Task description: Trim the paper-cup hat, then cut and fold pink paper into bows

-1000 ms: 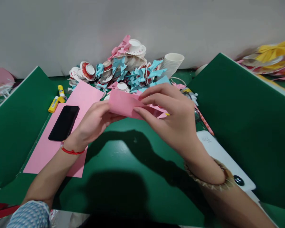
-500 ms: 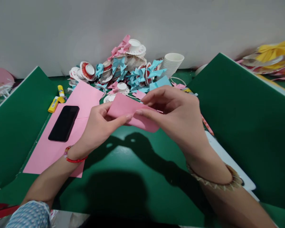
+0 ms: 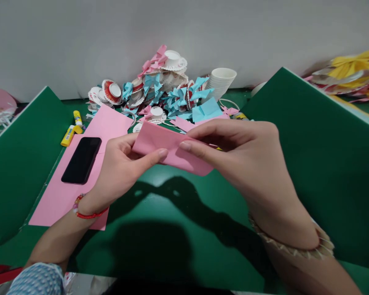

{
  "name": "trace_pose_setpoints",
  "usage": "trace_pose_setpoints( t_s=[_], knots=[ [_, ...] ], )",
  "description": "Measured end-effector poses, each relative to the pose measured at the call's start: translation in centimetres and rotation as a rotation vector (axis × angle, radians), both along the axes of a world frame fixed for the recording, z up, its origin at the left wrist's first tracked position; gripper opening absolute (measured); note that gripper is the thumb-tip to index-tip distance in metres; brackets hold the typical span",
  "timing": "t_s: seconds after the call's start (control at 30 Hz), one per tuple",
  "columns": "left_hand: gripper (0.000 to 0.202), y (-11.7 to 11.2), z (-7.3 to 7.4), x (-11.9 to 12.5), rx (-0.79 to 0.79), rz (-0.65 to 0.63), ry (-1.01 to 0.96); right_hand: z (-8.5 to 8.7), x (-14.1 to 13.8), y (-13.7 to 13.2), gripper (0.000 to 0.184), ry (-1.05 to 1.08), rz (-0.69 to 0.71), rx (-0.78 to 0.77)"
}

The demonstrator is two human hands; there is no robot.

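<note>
A folded piece of pink paper [image 3: 169, 148] is held above the green table [image 3: 172, 229] between both hands. My left hand [image 3: 119, 168] pinches its left end, thumb on the near face and fingers behind. My right hand [image 3: 249, 159] pinches its right part with thumb and fingers closed on the fold. A red bead bracelet circles my left wrist and a pleated paper band circles my right wrist.
A pink sheet [image 3: 64, 192] lies at the left with a black phone [image 3: 81, 159] on it. Yellow glue sticks [image 3: 70, 129] lie beyond it. A pile of paper-cup hats with blue and pink bows [image 3: 160, 90] and stacked white cups [image 3: 221, 82] stand at the wall. Green dividers [image 3: 320, 155] flank both sides.
Both hands have drawn nearer and lower with the pink paper. My right hand has shifted right and now covers the white object on the table.
</note>
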State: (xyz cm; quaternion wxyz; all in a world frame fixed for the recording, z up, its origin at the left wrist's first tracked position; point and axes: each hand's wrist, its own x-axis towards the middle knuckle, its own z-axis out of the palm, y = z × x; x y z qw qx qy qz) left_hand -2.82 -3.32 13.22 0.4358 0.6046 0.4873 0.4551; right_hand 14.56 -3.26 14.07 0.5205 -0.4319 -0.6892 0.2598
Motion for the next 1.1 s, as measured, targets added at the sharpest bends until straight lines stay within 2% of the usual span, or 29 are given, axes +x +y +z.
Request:
trace_pose_setpoints(
  t_s=[0.3,0.63,0.83,1.1],
  knots=[
    [0.018,0.09,-0.15,-0.06,0.052,-0.028,-0.007,0.02,-0.08,-0.21,0.008,-0.011,-0.019,0.006],
    [0.010,-0.13,-0.16,0.62,0.147,-0.092,0.172,0.06,-0.46,-0.18,0.010,-0.014,0.018,0.079],
    [0.006,-0.16,-0.18,0.91,0.187,-0.163,0.144,0.31,-0.81,-0.62,0.014,-0.014,0.017,0.039],
    [0.004,-0.21,-0.16,0.85,0.184,-0.162,0.164,0.27,-0.83,-0.58,0.017,-0.028,0.010,0.063]
  ],
)
